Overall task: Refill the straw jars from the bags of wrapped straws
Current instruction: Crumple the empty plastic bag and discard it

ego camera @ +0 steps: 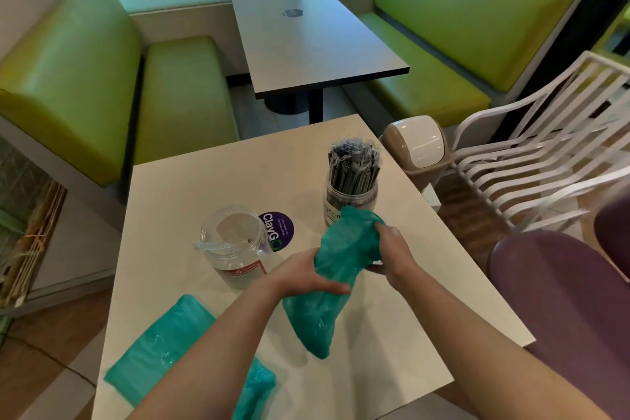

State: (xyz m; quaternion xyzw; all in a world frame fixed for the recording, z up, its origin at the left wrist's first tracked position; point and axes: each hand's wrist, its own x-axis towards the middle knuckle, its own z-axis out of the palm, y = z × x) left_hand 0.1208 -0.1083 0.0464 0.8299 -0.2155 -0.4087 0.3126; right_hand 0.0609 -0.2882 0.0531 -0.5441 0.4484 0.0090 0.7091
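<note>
A teal plastic bag (324,300) lies slanted above the middle of the white table (392,334), between both hands. My left hand (303,274) grips its middle. My right hand (392,247) bunches its upper end. Behind the bag stands a clear jar (351,196) packed with dark wrapped straws (354,164). A second clear jar (235,245) stands to the left, nearly empty, with one clear wrapped straw across its mouth. Another teal bag (163,348) lies flat at the table's near left, partly under my left arm.
A purple round sticker (278,230) lies between the jars. A beige swing-lid bin (417,150) stands off the table's far right corner, next to a white slatted chair (531,160). Purple seats (562,300) are at the right. Green benches flank another table (306,37) beyond.
</note>
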